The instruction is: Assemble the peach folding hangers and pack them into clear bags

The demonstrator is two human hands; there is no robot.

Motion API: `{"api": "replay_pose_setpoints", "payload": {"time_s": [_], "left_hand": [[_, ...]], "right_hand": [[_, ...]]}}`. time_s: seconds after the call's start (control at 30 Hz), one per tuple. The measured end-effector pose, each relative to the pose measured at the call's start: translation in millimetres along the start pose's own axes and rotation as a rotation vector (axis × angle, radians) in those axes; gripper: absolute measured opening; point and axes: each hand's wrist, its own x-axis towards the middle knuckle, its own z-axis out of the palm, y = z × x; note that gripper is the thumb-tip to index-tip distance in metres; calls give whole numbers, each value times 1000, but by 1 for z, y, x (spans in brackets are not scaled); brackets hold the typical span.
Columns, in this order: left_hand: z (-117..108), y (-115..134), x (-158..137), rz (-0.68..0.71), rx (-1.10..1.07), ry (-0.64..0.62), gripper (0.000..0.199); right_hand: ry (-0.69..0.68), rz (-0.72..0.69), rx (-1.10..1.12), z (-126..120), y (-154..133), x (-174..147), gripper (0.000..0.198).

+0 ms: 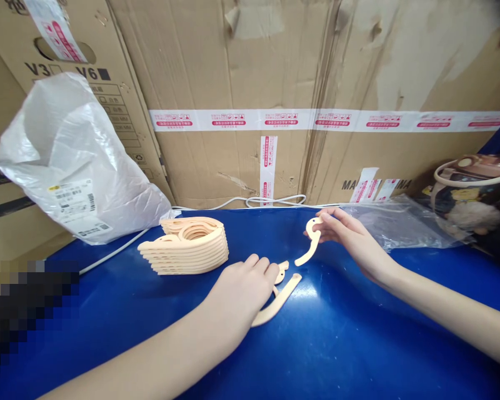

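Observation:
My right hand (pixel 345 236) pinches a cream plastic hanger hook (pixel 312 244) by its round top, holding it up with the tail pointing down and left. My left hand (pixel 250 286) is closed on a cream folding hanger piece (pixel 277 304) close to the blue surface. A curved arm of that piece sticks out to the right below my fingers, and a short end with a hole shows above them. My left palm hides the rest. The two held pieces are apart. Left of my left hand lies a neat stack of folded cream hangers (pixel 187 244).
A white plastic mailing bag (pixel 75 161) with a label leans at the left. Large cardboard boxes (pixel 233 61) stand behind the blue table (pixel 341 344). A white cable (pixel 275 201) runs along the back. Clear plastic film (pixel 404 225) and a bag with a handle (pixel 475 194) lie right.

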Motion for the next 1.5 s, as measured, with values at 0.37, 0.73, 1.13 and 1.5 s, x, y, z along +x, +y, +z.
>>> {"api": "replay_pose_setpoints", "payload": {"time_s": [0.37,0.73,1.13,1.5], "left_hand": [[7,-11,11,-37,24,-12,18],[9,1,-2,-12,-272,118,36],[27,2,-5,-5,-570,152,22],[36,6,-6,-65,-660,258,12]], "right_hand": [[-235,18,-240,1,4,-27,35],[-407,-241,-776,4,-1,-38,39],[-468,-132,-937,14,8,-41,36],[-506,-202,-827,16,1,-46,33]]}}
